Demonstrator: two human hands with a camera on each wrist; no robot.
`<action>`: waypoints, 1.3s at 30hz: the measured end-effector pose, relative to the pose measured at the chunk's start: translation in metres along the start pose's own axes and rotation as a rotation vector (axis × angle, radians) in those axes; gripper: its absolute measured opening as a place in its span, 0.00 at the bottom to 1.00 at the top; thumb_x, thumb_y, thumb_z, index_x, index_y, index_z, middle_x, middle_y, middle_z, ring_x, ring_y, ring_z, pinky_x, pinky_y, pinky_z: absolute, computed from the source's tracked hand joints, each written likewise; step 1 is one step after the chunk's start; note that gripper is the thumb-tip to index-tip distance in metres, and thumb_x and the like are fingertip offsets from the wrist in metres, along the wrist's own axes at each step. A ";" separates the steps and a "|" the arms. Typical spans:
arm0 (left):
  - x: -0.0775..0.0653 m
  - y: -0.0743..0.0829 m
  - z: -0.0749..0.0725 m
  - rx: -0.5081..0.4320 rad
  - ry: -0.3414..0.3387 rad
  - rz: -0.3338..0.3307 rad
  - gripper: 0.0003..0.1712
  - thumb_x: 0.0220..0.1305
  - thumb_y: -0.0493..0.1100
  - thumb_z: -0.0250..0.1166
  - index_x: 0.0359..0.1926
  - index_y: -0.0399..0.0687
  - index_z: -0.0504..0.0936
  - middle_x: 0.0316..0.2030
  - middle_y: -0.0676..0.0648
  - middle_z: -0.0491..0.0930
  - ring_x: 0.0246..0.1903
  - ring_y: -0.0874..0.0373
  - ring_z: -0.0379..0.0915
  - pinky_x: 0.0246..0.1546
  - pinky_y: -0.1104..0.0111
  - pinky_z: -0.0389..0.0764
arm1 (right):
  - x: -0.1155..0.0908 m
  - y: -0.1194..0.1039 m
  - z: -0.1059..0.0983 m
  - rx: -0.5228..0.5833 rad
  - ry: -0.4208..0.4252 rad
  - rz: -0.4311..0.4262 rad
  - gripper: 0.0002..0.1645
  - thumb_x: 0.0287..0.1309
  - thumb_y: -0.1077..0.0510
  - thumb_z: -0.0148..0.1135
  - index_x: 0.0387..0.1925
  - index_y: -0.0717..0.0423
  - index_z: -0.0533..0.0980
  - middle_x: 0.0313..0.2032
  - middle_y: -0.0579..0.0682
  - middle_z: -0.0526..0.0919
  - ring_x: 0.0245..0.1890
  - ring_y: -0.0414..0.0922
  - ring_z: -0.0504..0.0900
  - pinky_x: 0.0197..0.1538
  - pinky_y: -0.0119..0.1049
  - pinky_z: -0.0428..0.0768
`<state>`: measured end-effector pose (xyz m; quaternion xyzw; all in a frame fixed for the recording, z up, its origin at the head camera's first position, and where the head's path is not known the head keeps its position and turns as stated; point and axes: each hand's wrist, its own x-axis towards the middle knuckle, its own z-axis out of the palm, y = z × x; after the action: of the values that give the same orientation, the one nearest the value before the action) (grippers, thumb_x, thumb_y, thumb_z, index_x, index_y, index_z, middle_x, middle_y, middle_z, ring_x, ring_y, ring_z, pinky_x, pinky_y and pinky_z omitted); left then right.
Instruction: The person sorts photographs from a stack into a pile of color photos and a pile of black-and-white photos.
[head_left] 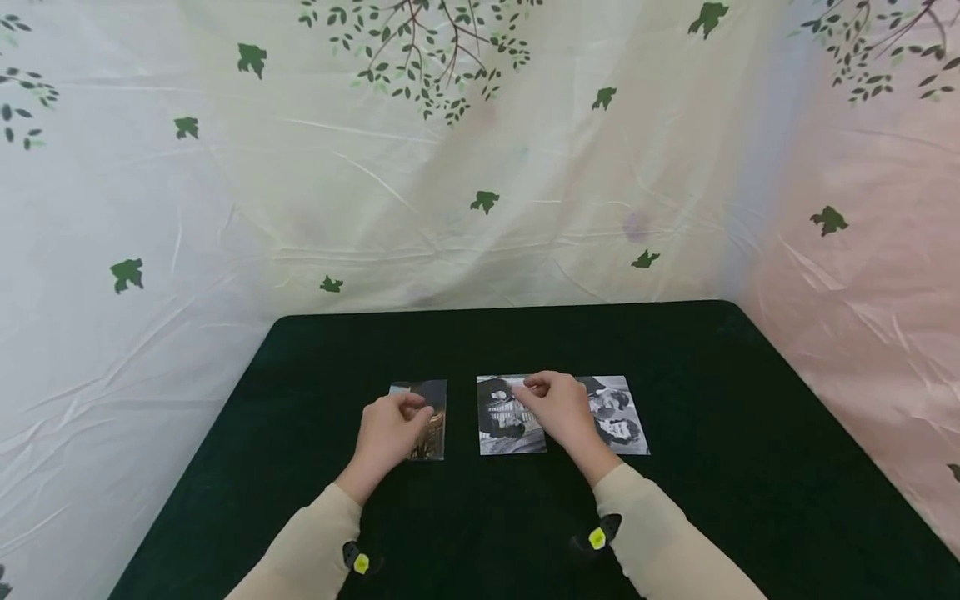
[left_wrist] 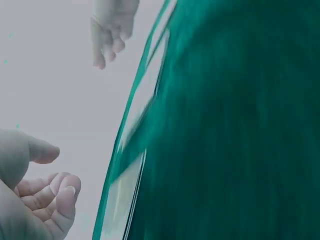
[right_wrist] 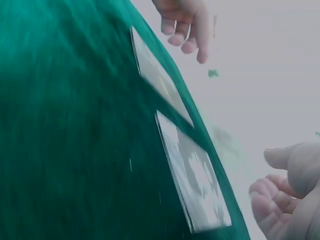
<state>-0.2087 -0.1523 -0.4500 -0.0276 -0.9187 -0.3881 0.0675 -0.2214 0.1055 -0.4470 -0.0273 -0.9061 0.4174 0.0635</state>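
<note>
Three photo cards lie in a row on a dark green cloth. The left card [head_left: 433, 442] has a dark picture and is partly covered by my left hand [head_left: 390, 429]. That hand hovers over it with fingers loosely bent, the thumb apart from them in the left wrist view. The middle card [head_left: 501, 421] and the right card [head_left: 621, 417] carry black-and-white pictures of people. Above the space between these two is my right hand [head_left: 562, 407], hiding their adjoining edges. In the right wrist view its fingers [right_wrist: 267, 202] curve loosely, thumb apart, holding nothing.
The green-covered table [head_left: 750, 467] has rounded far corners. Behind and beside it hangs pale cloth [head_left: 420, 183] printed with green birds and leafy branches. Dark bands with yellow tags [head_left: 597, 538] sit on both sleeves.
</note>
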 end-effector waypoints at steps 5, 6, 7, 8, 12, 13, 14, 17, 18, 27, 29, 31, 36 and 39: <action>0.003 0.027 0.033 -0.109 -0.034 -0.042 0.17 0.61 0.46 0.67 0.48 0.41 0.80 0.30 0.50 0.78 0.28 0.58 0.73 0.30 0.64 0.75 | 0.001 0.018 -0.007 -0.055 -0.036 0.057 0.24 0.55 0.45 0.68 0.46 0.58 0.80 0.32 0.49 0.82 0.28 0.43 0.79 0.31 0.37 0.77; 0.003 0.032 0.039 -0.121 -0.036 -0.046 0.18 0.61 0.45 0.67 0.49 0.40 0.79 0.31 0.49 0.78 0.29 0.57 0.73 0.31 0.64 0.75 | 0.000 0.020 -0.007 -0.064 -0.039 0.064 0.25 0.55 0.44 0.68 0.46 0.58 0.80 0.32 0.49 0.82 0.28 0.43 0.78 0.31 0.37 0.77; 0.003 0.036 0.045 -0.128 -0.036 -0.051 0.18 0.61 0.45 0.67 0.49 0.40 0.79 0.32 0.48 0.78 0.30 0.56 0.73 0.32 0.63 0.75 | -0.001 0.022 -0.006 -0.073 -0.040 0.070 0.26 0.54 0.44 0.68 0.46 0.59 0.79 0.32 0.50 0.82 0.28 0.43 0.78 0.31 0.37 0.77; 0.004 0.040 0.050 -0.123 -0.032 -0.054 0.18 0.60 0.44 0.67 0.49 0.40 0.79 0.33 0.48 0.78 0.31 0.56 0.74 0.33 0.62 0.75 | -0.001 0.023 -0.004 -0.083 -0.038 0.078 0.26 0.54 0.43 0.69 0.46 0.59 0.79 0.32 0.50 0.81 0.28 0.44 0.78 0.31 0.37 0.77; 0.002 0.051 0.068 -0.107 -0.007 -0.064 0.19 0.59 0.44 0.68 0.49 0.39 0.78 0.36 0.46 0.77 0.36 0.53 0.73 0.36 0.60 0.75 | -0.005 0.027 0.001 -0.106 -0.031 0.109 0.27 0.53 0.42 0.69 0.44 0.59 0.79 0.31 0.50 0.80 0.28 0.44 0.77 0.30 0.37 0.76; 0.002 0.052 0.071 -0.108 -0.001 -0.066 0.19 0.58 0.43 0.68 0.48 0.39 0.79 0.36 0.45 0.77 0.36 0.53 0.72 0.37 0.59 0.75 | -0.005 0.028 0.002 -0.107 -0.035 0.119 0.27 0.53 0.42 0.69 0.44 0.58 0.79 0.31 0.50 0.80 0.27 0.44 0.76 0.30 0.37 0.75; 0.001 0.053 0.074 -0.107 0.003 -0.066 0.19 0.58 0.43 0.68 0.48 0.38 0.78 0.37 0.45 0.76 0.36 0.53 0.72 0.37 0.59 0.75 | -0.006 0.029 0.003 -0.106 -0.041 0.127 0.27 0.52 0.42 0.69 0.45 0.58 0.79 0.31 0.50 0.80 0.27 0.44 0.76 0.30 0.37 0.75; -0.001 0.053 0.079 -0.112 0.008 -0.063 0.20 0.57 0.43 0.69 0.48 0.37 0.78 0.37 0.44 0.75 0.37 0.53 0.71 0.38 0.59 0.74 | -0.008 0.030 0.004 -0.096 -0.062 0.135 0.28 0.52 0.42 0.70 0.46 0.58 0.79 0.31 0.50 0.80 0.27 0.44 0.76 0.29 0.36 0.74; -0.001 0.053 0.080 -0.114 0.009 -0.061 0.20 0.57 0.43 0.69 0.48 0.37 0.78 0.37 0.44 0.75 0.37 0.52 0.71 0.39 0.59 0.74 | -0.008 0.030 0.005 -0.093 -0.065 0.134 0.28 0.52 0.42 0.70 0.46 0.58 0.79 0.32 0.50 0.80 0.27 0.44 0.76 0.29 0.36 0.74; -0.002 0.045 0.082 -0.041 -0.008 -0.096 0.22 0.56 0.43 0.69 0.48 0.34 0.79 0.36 0.43 0.79 0.38 0.51 0.75 0.40 0.57 0.76 | -0.011 0.033 0.009 -0.149 -0.053 0.070 0.31 0.49 0.44 0.72 0.47 0.63 0.79 0.32 0.51 0.80 0.28 0.44 0.76 0.30 0.37 0.74; -0.002 0.044 0.082 -0.025 -0.021 -0.104 0.21 0.56 0.43 0.69 0.48 0.34 0.80 0.36 0.43 0.81 0.38 0.51 0.76 0.39 0.57 0.77 | -0.010 0.033 0.011 -0.169 -0.053 0.050 0.33 0.48 0.44 0.73 0.48 0.64 0.78 0.32 0.51 0.81 0.29 0.44 0.76 0.31 0.38 0.75; -0.002 0.043 0.083 -0.015 -0.039 -0.096 0.21 0.56 0.41 0.70 0.48 0.34 0.81 0.36 0.43 0.82 0.38 0.51 0.78 0.39 0.57 0.78 | -0.009 0.033 0.013 -0.184 -0.055 0.047 0.34 0.48 0.44 0.73 0.49 0.65 0.78 0.32 0.51 0.81 0.29 0.44 0.76 0.32 0.39 0.75; -0.003 0.042 0.085 0.011 -0.083 -0.069 0.22 0.54 0.40 0.71 0.49 0.33 0.81 0.37 0.42 0.83 0.39 0.51 0.78 0.40 0.58 0.78 | -0.009 0.032 0.017 -0.201 -0.063 0.061 0.35 0.47 0.45 0.74 0.51 0.65 0.77 0.33 0.51 0.81 0.29 0.44 0.76 0.32 0.39 0.75; -0.003 0.042 0.085 0.023 -0.099 -0.071 0.24 0.53 0.40 0.72 0.51 0.33 0.80 0.39 0.42 0.82 0.41 0.51 0.78 0.41 0.58 0.78 | -0.010 0.031 0.018 -0.199 -0.057 0.066 0.35 0.47 0.46 0.74 0.51 0.65 0.77 0.33 0.51 0.81 0.30 0.45 0.76 0.33 0.40 0.75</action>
<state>-0.2099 -0.0617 -0.4792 -0.0132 -0.9258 -0.3777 0.0086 -0.2145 0.1117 -0.4830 -0.0512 -0.9430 0.3281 0.0208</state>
